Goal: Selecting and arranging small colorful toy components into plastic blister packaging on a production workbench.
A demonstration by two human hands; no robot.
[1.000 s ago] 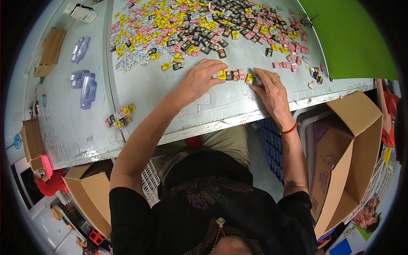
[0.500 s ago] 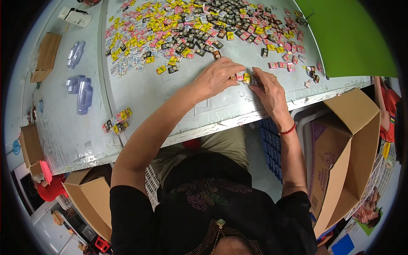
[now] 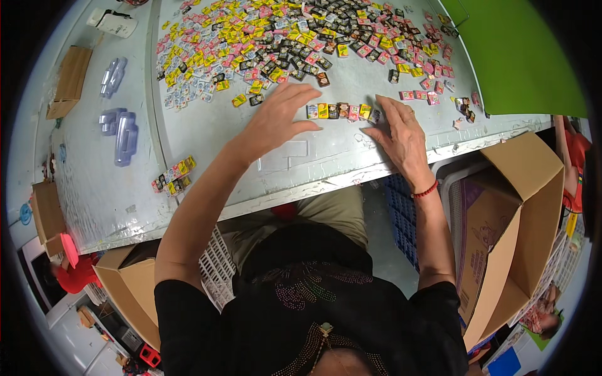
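Note:
A short row of small colourful boxes [image 3: 342, 111], in white, yellow, black, brown and pink, lies side by side on the table in front of me. My left hand [image 3: 276, 119] is off the row's left end, thumb and fingers apart, holding nothing. At the other end, my right hand [image 3: 402, 139] curves with spread thumb and fingers around the last dark box [image 3: 375, 116]; whether it touches that box I cannot tell. A clear plastic tray [image 3: 288, 156] lies on the table between my forearms. Just beyond the row sits a single brown box [image 3: 323, 79].
A wide pile of similar boxes [image 3: 269, 47] covers the far table. Leftward are clear plastic containers [image 3: 125, 141], a filled pack [image 3: 174, 175], a cardboard piece [image 3: 69, 81] and a white bottle [image 3: 113, 23]. A green panel [image 3: 520, 56] stands right, open cartons [image 3: 501, 250] below the table edge.
My left hand has moved left, away from the row, and its fingers have spread. More of the row now shows. My right hand stays at the right end, fingers slightly wider.

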